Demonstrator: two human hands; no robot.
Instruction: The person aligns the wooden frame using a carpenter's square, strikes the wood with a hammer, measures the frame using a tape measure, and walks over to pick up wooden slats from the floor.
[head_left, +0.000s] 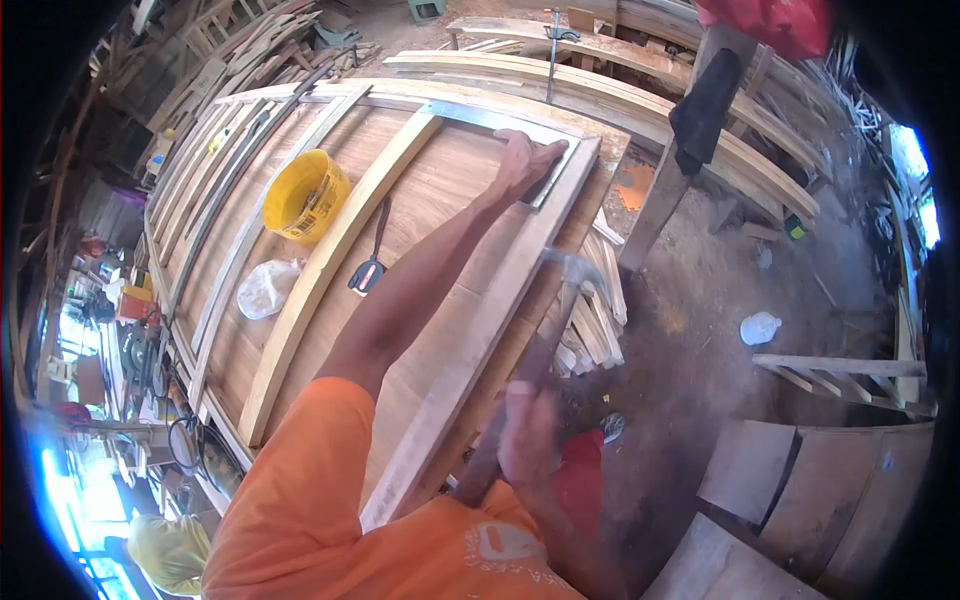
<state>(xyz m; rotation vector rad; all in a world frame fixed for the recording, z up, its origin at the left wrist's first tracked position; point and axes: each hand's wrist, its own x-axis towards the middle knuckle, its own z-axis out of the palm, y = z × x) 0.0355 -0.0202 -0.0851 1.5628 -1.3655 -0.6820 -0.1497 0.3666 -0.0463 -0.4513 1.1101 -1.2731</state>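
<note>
Left hand (525, 168), thumb and fingers spread, bore on a metal square (478, 116) at the far corner of a wooden frame. One limb of the square ran up and leftward along the end; the other turned back toward the body beside the pale side rail (485, 325). Right hand (530, 435), blurred, lay at the handle of a hammer (572, 270); how tightly its fingers closed could not be told. The hammer's long axis led from this hand forward and slightly rightward, so that its head appeared between the two hands, beside the rail's outer edge, with the square farther ahead. The right hand was nearer the hammer, the left nearer the square. Left of the outstretched arm, a small black tool (367, 277) rested on the plywood panel (455, 295); a yellow bucket (305, 197) stood beyond the crosswise batten (335, 265).
</note>
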